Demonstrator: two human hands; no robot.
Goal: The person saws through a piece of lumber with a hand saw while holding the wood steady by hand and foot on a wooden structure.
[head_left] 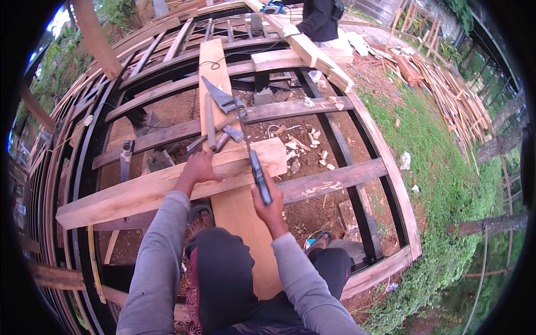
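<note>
My right hand (267,204) grips the dark handle of a hand saw (260,177), whose narrow blade runs away from me across a pale timber beam (111,205). My left hand (201,168) holds the beam left of the saw, fingers over it. The beam lies crosswise on a wide orange-tan plank (245,229) between my feet. Just beyond it are a second hand saw (220,97), a hammer (232,134) and a narrow wooden stick (210,120).
A dark frame with weathered joists (329,182) spans dirt littered with offcuts (312,142). Another saw (126,155) is at the left. A person in dark clothing (318,19) stands beyond more beams (312,53). Stacked boards (452,106) and grass (430,184) lie to the right.
</note>
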